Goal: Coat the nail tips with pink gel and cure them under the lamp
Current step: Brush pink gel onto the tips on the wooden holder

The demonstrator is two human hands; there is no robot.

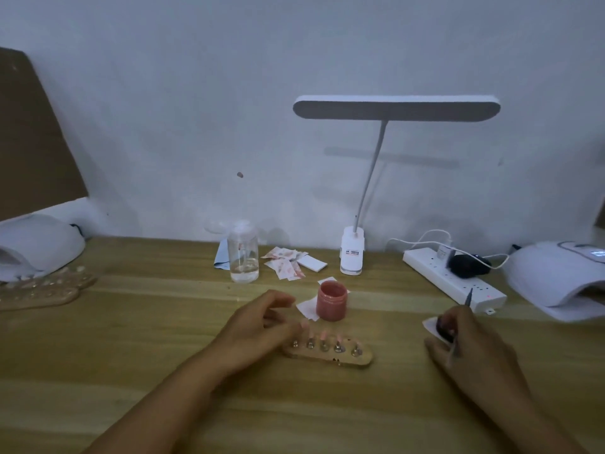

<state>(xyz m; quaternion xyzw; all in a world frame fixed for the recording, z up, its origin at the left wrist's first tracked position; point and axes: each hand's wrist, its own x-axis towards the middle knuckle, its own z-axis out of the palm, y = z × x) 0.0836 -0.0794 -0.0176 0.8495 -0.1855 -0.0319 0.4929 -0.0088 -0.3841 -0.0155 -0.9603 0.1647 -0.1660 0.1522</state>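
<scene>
Pink gel is kept in a jar [331, 300] at centre frame, seemingly lidless, set on a paper scrap just behind a wooden holder [363, 357]. Five nail tips [324, 338] are stood in a row on the holder, and some show a pink tinge. The left hand [258, 326] is laid at the holder's left end with its fingers loosely curled toward the nearest tip. Whether that tip is pinched cannot be told. A thin tool [470, 294] is gripped in the right hand [471, 345] at lower right, point raised, and a dark round object [442, 326] is seen by the fingertips on white paper. A curing lamp [556, 276] is placed at the right edge, well apart from the holder.

Any wet coat could be smeared if the tips are brushed by the curled left fingers. The jar could be knocked over, being so near the hand. On the way to the lamp, the tips could be shaken loose if the holder is tilted.
</scene>
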